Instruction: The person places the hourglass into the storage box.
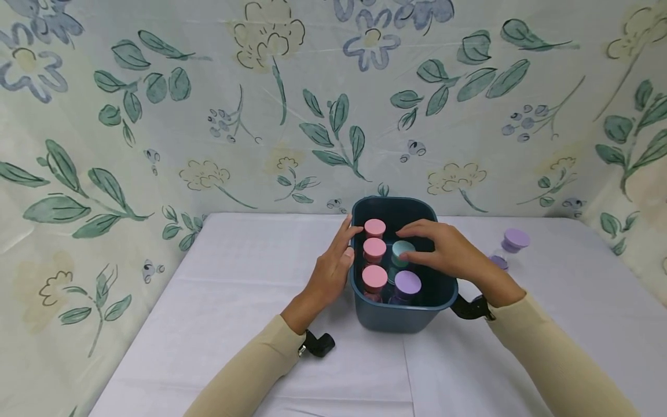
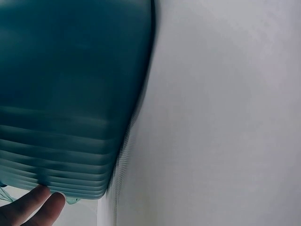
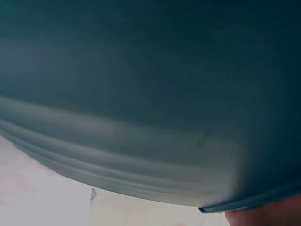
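A dark teal plastic bin (image 1: pixel 396 319) stands on the table with small lidded jars inside. Down its left side run three pink-lidded jars (image 1: pixel 374 277). Beside them are a jar with a mint-green lid (image 1: pixel 400 248) and a purple-lidded jar (image 1: pixel 407 282) nearer the front. My left hand (image 1: pixel 329 272) rests against the bin's left rim, fingers extended; in the left wrist view two fingertips (image 2: pixel 57 201) touch its ribbed outer wall. Over the right rim reaches my right hand (image 1: pixel 443 249), thumb and fingers spread apart around the mint-green lid. Whether the thumb touches that lid, I cannot tell.
Right of the bin, a clear jar with a purple lid (image 1: pixel 516 239) is on the white-covered table (image 1: pixel 250 278). Behind the table hangs a floral cloth (image 1: pixel 333 75). The bin's wall (image 3: pixel 141 84) fills most of the right wrist view.
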The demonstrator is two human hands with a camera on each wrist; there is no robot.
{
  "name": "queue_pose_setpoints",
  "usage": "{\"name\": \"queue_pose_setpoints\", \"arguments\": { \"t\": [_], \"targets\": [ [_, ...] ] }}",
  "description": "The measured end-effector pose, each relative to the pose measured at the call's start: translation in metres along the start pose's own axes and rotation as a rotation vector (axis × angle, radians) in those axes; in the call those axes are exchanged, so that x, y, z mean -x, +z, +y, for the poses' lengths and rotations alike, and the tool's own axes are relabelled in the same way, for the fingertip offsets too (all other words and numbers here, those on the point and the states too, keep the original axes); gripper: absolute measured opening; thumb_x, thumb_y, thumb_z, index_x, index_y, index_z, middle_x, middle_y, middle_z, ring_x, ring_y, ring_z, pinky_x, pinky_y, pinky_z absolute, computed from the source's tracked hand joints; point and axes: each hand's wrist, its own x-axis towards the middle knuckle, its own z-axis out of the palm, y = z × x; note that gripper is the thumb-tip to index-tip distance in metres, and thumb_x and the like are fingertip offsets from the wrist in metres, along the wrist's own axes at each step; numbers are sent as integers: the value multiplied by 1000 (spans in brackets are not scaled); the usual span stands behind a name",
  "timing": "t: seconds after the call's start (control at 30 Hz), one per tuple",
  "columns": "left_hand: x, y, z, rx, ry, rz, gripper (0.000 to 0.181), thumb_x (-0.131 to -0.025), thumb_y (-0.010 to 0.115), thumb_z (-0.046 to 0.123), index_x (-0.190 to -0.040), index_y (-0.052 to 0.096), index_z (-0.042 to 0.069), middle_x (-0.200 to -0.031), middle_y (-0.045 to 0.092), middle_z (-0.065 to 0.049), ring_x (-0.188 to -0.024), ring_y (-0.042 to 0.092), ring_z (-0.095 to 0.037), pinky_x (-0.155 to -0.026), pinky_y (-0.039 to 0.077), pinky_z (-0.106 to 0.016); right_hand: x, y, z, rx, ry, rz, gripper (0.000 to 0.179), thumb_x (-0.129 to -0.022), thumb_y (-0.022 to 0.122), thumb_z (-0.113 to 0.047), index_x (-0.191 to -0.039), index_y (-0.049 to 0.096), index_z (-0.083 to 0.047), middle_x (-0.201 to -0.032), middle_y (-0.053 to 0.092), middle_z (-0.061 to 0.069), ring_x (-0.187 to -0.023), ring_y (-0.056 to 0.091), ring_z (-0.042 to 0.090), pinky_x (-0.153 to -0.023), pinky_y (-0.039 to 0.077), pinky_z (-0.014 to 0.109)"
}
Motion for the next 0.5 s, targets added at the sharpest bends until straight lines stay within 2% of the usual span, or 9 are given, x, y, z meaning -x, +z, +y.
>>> {"name": "queue_pose_setpoints", "arguments": {
  "t": [0.23,0.37,0.5],
  "targets": [
    [-1,1,1,-10,1,4,52,-101,15,44,-148,31,28,-162,11,8,-143,26,-13,-104,39,-49,4,-7,1,-56,0,49,45,-85,74,-31,-123,65,-8,-126,62,9,-122,52,31,-97,44,56],
    [-1,1,1,-6,2,3,53,-102,16,43,-149,32,24,-162,11,6,-143,25,-13,-104,38,-49,7,-13,2,-73,20,80,46,-86,72,-34,-126,63,-11,-126,63,7,-122,52,29,-99,41,59],
    [0,2,0,-4,3,6,54,-102,16,43,-148,33,22,-162,12,5,-143,24,-13,-105,37,-49,10,-19,3,-112,6,111,44,-88,70,-30,-127,62,-10,-126,62,7,-121,53,29,-101,40,56]
  ]
}}
